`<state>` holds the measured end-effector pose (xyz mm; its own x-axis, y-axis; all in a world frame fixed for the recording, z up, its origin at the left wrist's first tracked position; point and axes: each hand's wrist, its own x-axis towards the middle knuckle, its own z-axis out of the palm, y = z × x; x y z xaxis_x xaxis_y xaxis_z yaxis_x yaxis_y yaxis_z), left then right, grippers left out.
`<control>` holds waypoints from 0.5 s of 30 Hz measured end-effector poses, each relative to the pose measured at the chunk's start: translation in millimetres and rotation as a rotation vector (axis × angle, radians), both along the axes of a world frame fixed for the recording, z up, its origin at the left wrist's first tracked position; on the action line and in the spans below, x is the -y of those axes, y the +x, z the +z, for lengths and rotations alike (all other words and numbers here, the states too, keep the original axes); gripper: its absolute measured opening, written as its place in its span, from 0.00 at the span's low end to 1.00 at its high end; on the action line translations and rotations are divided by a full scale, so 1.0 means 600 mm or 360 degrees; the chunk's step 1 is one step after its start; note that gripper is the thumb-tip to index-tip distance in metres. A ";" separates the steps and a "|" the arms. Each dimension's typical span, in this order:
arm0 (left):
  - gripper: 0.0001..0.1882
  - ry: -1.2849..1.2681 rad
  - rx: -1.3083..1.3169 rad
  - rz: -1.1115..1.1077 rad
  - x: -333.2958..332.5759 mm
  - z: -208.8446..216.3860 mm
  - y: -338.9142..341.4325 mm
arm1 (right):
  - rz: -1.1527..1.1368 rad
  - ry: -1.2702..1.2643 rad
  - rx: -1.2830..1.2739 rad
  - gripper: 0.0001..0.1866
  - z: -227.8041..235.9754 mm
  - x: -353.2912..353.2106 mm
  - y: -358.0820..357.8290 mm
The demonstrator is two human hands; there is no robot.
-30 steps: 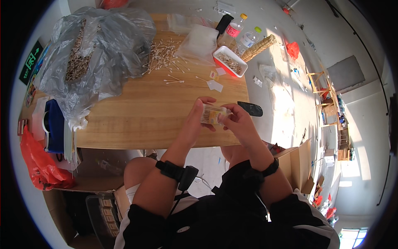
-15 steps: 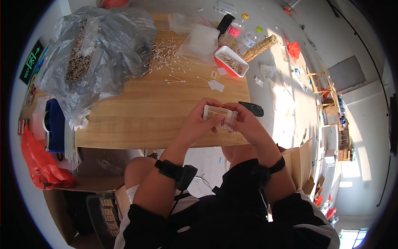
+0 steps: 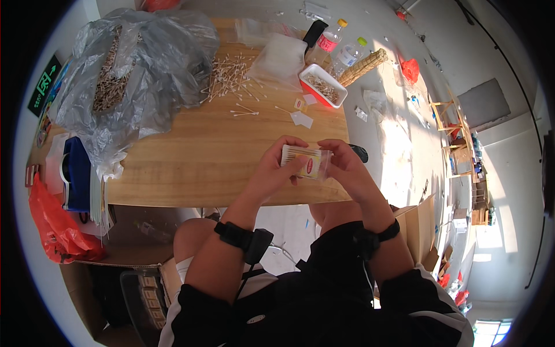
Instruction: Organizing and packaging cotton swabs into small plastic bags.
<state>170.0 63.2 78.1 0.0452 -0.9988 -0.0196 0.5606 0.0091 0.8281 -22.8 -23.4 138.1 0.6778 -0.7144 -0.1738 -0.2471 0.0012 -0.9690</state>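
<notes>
A small clear plastic bag of cotton swabs [image 3: 313, 165], with a yellow and red label card inside, is held above the near edge of the wooden table. My left hand [image 3: 276, 166] grips its left end, thumb across the front and fingers behind. At the bag's right end, the thumb and fingers of my right hand [image 3: 347, 168] close on the clear edge; whether that edge is sealed is too small to tell. Beyond my hands lie a few loose swabs [image 3: 245, 112] and small white cards [image 3: 301, 119]. A larger pile of loose swabs [image 3: 234, 78] lies farther back.
A big grey plastic bag [image 3: 156, 69] full of swabs covers the table's left. Farther back are clear bags [image 3: 277, 61], a red-and-white tray [image 3: 310, 72] of swabs and two bottles [image 3: 326, 42]. A dark object [image 3: 359, 152] sits by the right edge, a blue tape dispenser [image 3: 78, 173] at left.
The small bag has turned so its label now shows more fully. My right hand has shifted slightly right, its fingers moving off the front toward the bag's end.
</notes>
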 end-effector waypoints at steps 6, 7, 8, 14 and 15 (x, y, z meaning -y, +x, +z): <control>0.14 -0.0036 0.0000 0.0126 0.004 -0.001 0.001 | -0.0224 -0.0171 -0.0155 0.12 -0.014 0.006 -0.018; 0.14 -0.0035 0.0000 0.0126 0.004 -0.002 0.001 | -0.0224 -0.0170 -0.0155 0.12 -0.015 0.004 -0.017; 0.15 -0.0034 0.0031 0.0139 0.004 -0.002 0.001 | -0.0195 -0.0185 -0.0177 0.12 -0.014 0.001 -0.014; 0.19 0.0028 0.0230 0.0069 -0.003 0.012 -0.002 | -0.0182 -0.0025 -0.0086 0.23 -0.013 -0.004 -0.003; 0.20 0.0017 0.0248 0.0076 -0.003 0.013 -0.001 | -0.0141 0.0112 0.0024 0.28 -0.008 -0.007 0.000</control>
